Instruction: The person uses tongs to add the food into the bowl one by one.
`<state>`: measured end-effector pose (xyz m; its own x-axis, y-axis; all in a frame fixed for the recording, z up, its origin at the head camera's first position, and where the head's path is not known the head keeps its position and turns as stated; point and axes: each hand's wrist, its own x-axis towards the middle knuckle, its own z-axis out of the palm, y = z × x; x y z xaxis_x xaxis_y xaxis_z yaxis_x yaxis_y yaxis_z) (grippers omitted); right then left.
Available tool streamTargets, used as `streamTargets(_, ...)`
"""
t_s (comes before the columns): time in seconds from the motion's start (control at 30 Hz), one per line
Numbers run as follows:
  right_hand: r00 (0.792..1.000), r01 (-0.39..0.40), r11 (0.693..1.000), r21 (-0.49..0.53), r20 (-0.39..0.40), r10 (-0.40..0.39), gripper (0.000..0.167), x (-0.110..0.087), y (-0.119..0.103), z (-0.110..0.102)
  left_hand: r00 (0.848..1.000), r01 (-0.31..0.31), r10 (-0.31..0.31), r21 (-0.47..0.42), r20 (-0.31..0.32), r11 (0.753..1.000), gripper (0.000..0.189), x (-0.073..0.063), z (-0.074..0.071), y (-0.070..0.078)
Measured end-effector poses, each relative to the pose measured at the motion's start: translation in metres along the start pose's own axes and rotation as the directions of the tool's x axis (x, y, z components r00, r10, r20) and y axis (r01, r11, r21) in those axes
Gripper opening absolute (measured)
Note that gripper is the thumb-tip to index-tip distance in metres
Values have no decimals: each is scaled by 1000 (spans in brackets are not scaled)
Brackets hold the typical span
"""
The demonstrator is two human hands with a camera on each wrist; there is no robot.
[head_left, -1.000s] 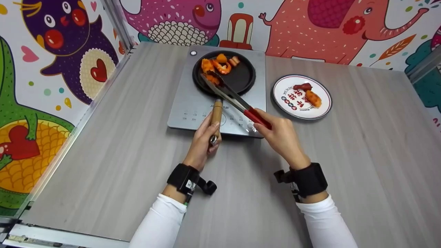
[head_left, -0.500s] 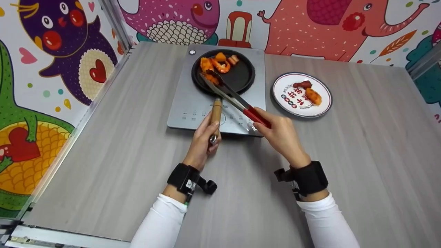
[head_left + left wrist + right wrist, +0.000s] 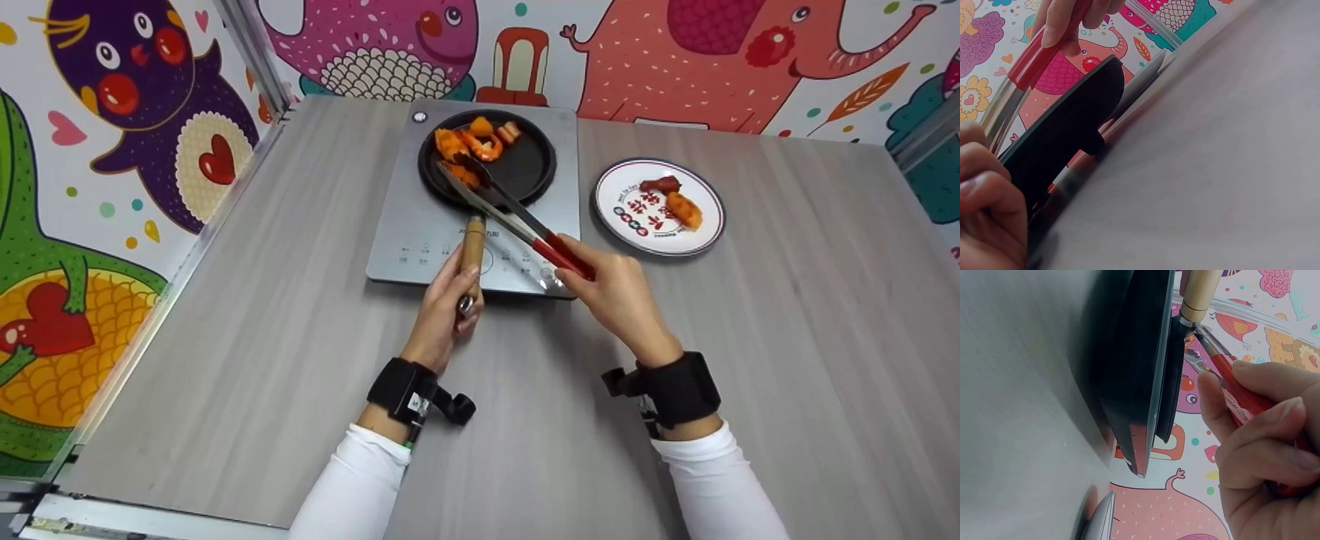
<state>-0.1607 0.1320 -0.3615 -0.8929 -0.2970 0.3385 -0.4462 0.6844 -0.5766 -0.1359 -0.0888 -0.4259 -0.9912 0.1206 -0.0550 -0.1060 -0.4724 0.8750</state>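
Observation:
My left hand (image 3: 444, 304) grips the wooden handle (image 3: 472, 251) of a round black frying pan (image 3: 525, 169), which sits on a silver induction cooktop (image 3: 397, 232). In my right hand (image 3: 616, 296) are red-handled metal tongs (image 3: 517, 217), held from the right side. Their tips reach into the pan's near left part, around an orange-brown piece of food (image 3: 463, 175). Farther back in the pan lie a shrimp (image 3: 487, 147), another golden piece (image 3: 450, 142), a small round orange piece (image 3: 481, 126) and a striped bacon-like piece (image 3: 508, 133). The right wrist view shows my fingers curled round the red tongs handle (image 3: 1247, 396).
To the right of the cooktop stands a white plate (image 3: 622, 189) with a dark rim. It bears a reddish-brown drumstick-like piece (image 3: 660, 184) and a golden piece (image 3: 684, 211). Cartoon-printed walls (image 3: 675, 60) bound the grey wood-grain table (image 3: 262, 360) at the back and left.
Both hands keep their holds, and the tong tips stay at the same food piece. Apart from a slight shift of the whole head view, little differs.

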Motion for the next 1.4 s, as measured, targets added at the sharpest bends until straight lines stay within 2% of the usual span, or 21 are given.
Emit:
streamTargets(0.33,1000,-8,1000,-1,-14,8,44,-4,0,-4,1000,1,-1,-10,1,1000,58,0,1,-3)
streamTargets(0.63,999,-51,999,11,-2,51,46,-5,-2,-10,1000,-2,2,18,0,1000,59,2,2,0)
streamTargets(0.87,997,-67,997,27,-24,67,46,-6,-3,-17,1000,-4,4,18,3,1000,59,2,1,0)
streamTargets(1.4,991,-119,992,52,-54,122,45,-15,7,-28,1000,-9,9,4,14,1000,60,1,-1,-1)
